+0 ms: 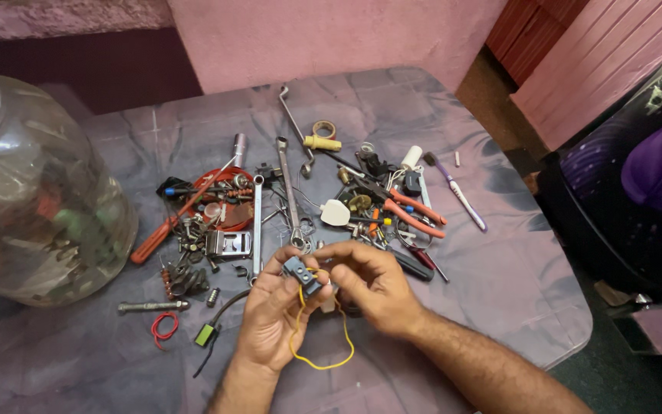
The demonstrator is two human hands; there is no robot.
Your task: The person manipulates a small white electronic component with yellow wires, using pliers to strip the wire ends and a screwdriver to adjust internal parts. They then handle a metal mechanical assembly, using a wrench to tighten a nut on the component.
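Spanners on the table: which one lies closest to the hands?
The straight spanner just left of the pile's middle; its lower end stops beside the left hand. The other long spanner ends higher, and the bent one lies far back.

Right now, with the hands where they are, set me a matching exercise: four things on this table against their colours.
Things:
1. wire loop hanging from the small part between the left hand and right hand
2. pliers' handles
3. small wire coil near the bolt
4. plug

Colours:
A. white
B. red
C. yellow
D. orange-pink

Pairs: 1-C, 2-D, 3-B, 4-A
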